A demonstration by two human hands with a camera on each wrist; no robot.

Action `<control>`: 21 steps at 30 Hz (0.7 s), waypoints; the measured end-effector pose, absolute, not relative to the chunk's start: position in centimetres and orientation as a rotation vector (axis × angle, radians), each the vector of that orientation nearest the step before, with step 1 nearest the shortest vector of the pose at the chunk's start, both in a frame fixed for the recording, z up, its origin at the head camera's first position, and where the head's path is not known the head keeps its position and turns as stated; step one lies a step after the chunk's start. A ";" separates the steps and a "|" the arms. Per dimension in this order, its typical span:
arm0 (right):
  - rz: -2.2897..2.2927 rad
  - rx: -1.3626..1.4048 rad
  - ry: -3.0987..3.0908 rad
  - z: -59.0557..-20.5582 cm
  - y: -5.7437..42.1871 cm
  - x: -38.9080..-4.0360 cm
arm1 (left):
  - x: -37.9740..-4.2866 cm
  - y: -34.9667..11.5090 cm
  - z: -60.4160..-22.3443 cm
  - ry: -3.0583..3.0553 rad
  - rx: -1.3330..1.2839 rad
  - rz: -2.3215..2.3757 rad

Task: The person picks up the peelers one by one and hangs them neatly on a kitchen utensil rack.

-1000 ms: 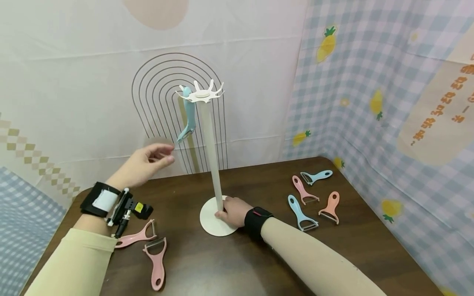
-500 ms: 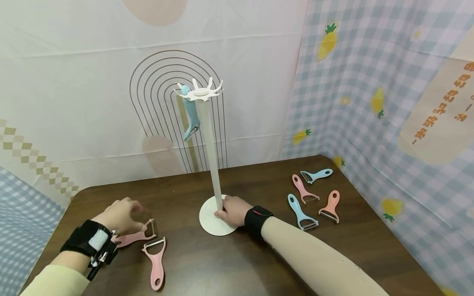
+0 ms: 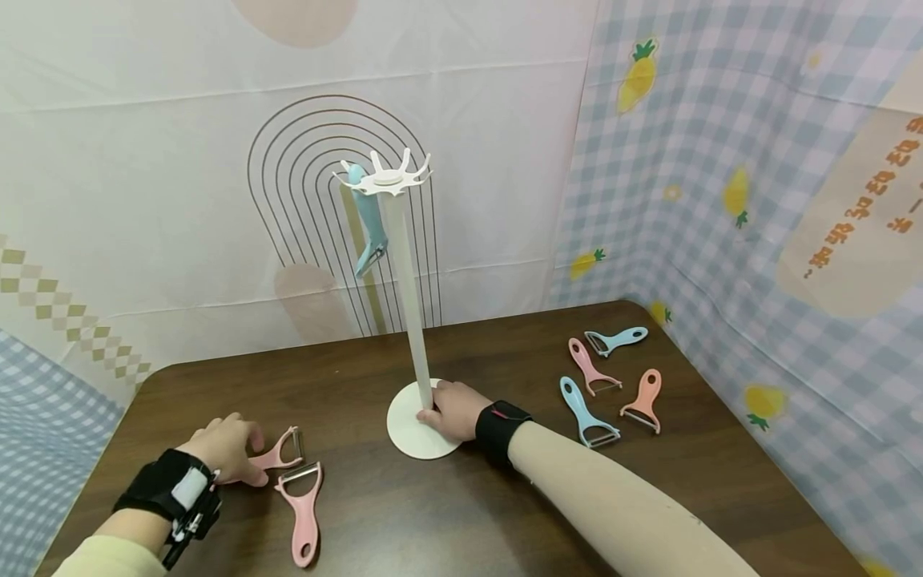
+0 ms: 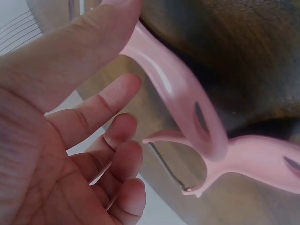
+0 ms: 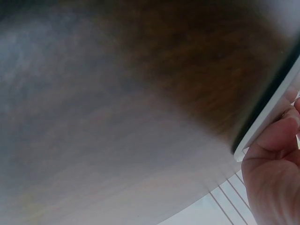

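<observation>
My left hand [image 3: 225, 450] is low over a pink peeler [image 3: 272, 460] at the table's left, fingers loosely bent and apart. In the left wrist view the thumb overlaps the neck of that peeler, while the other fingers stay off its handle. A second pink peeler [image 3: 305, 521] lies just beside it, blade toward the back. My right hand [image 3: 459, 410] grips the white hanging stand [image 3: 408, 296] at the foot of its pole, over the round base [image 3: 414, 437]. One light-blue peeler [image 3: 371, 220] hangs from a left hook of the stand's top.
On the right of the brown table [image 3: 505, 497] lie a pink peeler [image 3: 588, 366], an orange peeler [image 3: 647, 393], a near blue peeler [image 3: 582, 413] and a far blue peeler [image 3: 617, 340]. Patterned cloth [image 3: 497, 160] rises behind the table's back edge.
My left hand has dropped from beside the hanging blue peeler to the pink peeler at the left. The hanging peeler has swung slightly right. My right hand keeps its grip on the stand.
</observation>
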State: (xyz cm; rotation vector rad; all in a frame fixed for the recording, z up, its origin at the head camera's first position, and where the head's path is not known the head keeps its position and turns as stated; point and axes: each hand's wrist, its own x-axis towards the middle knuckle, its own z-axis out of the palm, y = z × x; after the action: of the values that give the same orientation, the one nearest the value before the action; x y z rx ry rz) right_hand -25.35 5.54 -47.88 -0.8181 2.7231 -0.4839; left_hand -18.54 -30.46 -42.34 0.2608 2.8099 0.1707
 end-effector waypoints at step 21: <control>-0.484 -0.822 2.729 -48.0 5.5 -25.4 | -17.7 -30.4 -44.1 2.918 0.290 0.112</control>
State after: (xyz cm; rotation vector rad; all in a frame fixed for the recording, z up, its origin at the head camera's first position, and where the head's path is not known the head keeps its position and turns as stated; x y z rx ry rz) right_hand -25.37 5.53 -48.00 -0.8222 2.7289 -0.4838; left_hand -17.66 -30.37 -44.07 0.2905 2.9181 0.1122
